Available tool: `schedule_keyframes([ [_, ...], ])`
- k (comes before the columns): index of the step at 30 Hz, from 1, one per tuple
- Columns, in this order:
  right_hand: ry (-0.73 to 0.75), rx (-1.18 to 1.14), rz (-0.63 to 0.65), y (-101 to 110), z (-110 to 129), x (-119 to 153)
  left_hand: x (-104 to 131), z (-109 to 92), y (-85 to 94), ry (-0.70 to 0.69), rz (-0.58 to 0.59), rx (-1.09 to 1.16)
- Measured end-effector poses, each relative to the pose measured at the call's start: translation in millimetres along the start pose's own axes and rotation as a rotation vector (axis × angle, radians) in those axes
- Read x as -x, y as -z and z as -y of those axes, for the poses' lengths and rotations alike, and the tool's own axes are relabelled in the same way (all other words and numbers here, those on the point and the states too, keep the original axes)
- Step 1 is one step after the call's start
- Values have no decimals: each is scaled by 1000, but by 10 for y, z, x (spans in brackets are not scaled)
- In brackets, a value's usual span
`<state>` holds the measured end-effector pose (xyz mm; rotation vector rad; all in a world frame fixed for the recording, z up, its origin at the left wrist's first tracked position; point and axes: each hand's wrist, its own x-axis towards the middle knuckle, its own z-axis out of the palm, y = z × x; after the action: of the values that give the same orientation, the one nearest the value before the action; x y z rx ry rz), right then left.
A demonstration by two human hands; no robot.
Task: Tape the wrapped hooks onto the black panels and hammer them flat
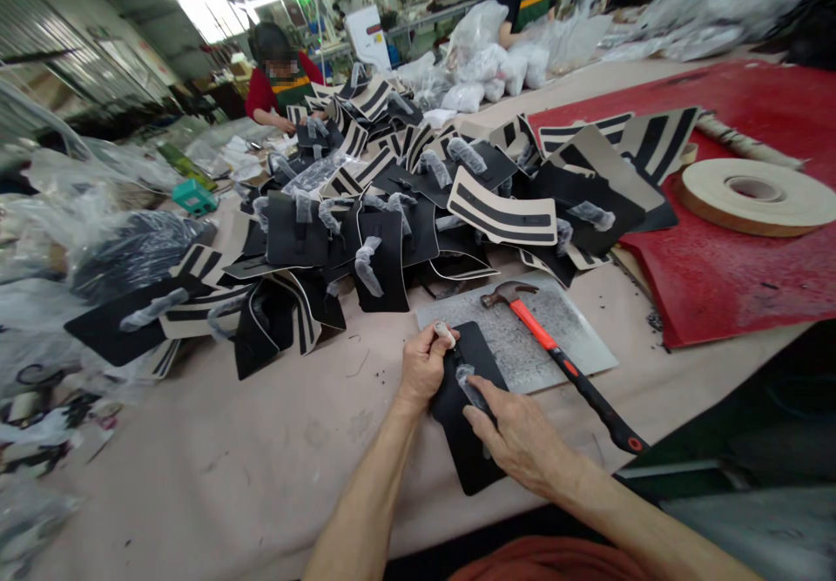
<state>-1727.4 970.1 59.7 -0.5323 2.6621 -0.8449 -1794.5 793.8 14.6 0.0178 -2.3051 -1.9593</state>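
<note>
A black leather-like panel (465, 442) with rounded corners lies in front of me at the table's near side. My left hand (423, 365) is closed on its upper left edge; a white wrap (445, 334) covers one fingertip. On the panel's face sits a fitting in clear plastic wrap (466, 377). My right hand (522, 437) has its fingers closed around the lower part of this fitting, which they partly hide. Beyond the panel, a claw hammer (539, 330) with a red and black handle rests across a speckled grey plate (575, 337).
A heap of black panels (382, 263) with striped beige backs and plastic-wrapped fittings fills the table's middle. To the right are a red sheet (711, 293) and a roll of pale tape (803, 189). Clear bags (78, 189) lie left. A person in red (258, 97) works across the table.
</note>
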Motion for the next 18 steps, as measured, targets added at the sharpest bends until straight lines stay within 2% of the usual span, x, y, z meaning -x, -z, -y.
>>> schedule_keyframes([
  [2, 37, 34, -112, 153, -92, -5, 5, 0, 5, -56, 21, -33],
  [5, -24, 281, -298, 431, -360, -26, 3, 2, 24, -121, 80, -38],
  [7, -118, 441, -290, 581, -575, -41, -7, 12, 42, -140, 119, -25],
  [9, -212, 469, -197, 678, -751, -58, -24, 31, 59, -146, 154, -16],
  [11, -310, 302, -121, 742, -836, -85, -42, 48, 71, -139, 184, -5],
  [13, -428, -54, -41, 806, -808, -124, -54, 56, 79, -126, 202, 8],
  [16, -534, -529, 111, 922, -600, -162, -58, 50, 88, -127, 211, 5],
  [18, -546, -654, 113, 987, -423, -146, -55, 44, 93, -138, 220, 2],
])
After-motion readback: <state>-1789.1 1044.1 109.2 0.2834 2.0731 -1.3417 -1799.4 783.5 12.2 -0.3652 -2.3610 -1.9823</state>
